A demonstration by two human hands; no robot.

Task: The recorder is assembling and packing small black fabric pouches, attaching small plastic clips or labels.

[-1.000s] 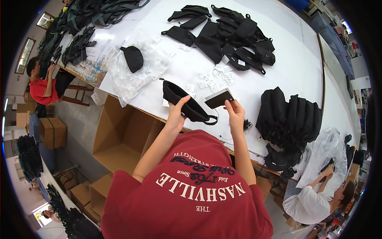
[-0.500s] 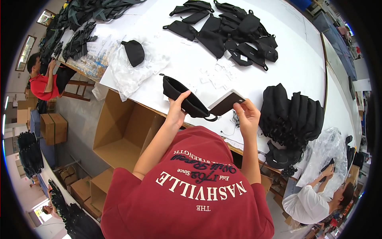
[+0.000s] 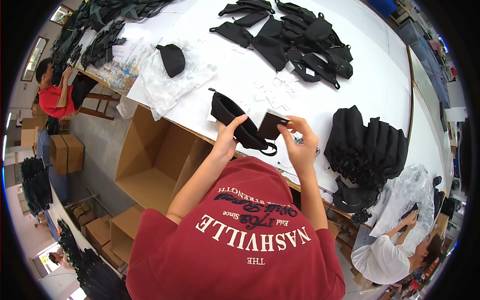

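My left hand [image 3: 226, 140] is closed on a small black pouch [image 3: 245, 136], held tilted above the table's near edge with its long mouth gaping. At the pouch's lower right end hangs a black loop. A flat dark card [image 3: 270, 126] with a pale edge is pinched between the thumb and fingers of my right hand [image 3: 301, 145]. The card's left edge is right at the pouch's mouth; whether its corner is inside, I cannot tell. Dark cords, partly hidden, lie on the table behind my right hand.
Black pouches [image 3: 305, 37] are heaped at the far side of the white table [image 3: 370, 65]. Small white tags [image 3: 280, 90] lie nearer. One pouch [image 3: 171, 60] rests on clear plastic. Bundled black pouches [image 3: 367, 142] stand right. An open carton [image 3: 150, 145] sits below left. Co-workers sit at both sides.
My right hand has carried the dark card left to the pouch's mouth, and less of the card shows. The left hand still grips the pouch, now slightly more to the right in view.
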